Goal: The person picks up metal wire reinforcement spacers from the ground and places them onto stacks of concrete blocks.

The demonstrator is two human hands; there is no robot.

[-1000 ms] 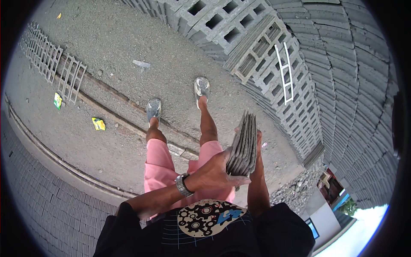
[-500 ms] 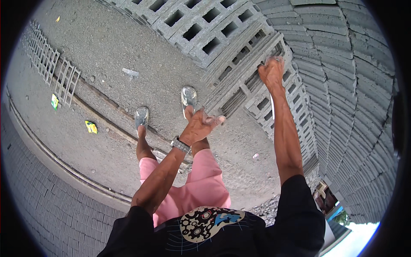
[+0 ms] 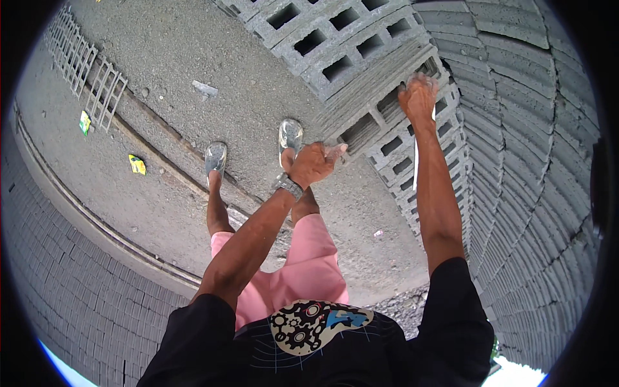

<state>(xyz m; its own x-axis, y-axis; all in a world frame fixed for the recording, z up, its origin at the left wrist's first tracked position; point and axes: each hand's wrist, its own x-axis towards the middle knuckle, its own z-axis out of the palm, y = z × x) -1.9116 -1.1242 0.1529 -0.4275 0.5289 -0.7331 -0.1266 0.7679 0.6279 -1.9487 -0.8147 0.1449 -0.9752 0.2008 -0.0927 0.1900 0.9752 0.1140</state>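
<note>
Both hands steady 1 grey hollow block (image 3: 380, 97) atop the stack: right hand (image 3: 418, 97) spread flat, left hand (image 3: 314, 164) loosely curled at its near end.

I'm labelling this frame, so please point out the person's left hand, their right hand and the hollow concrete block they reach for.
left hand (image 3: 314, 164), head view, back of the hand.
right hand (image 3: 418, 98), head view, back of the hand.
hollow concrete block (image 3: 380, 87), head view, ribbed top face.
</note>
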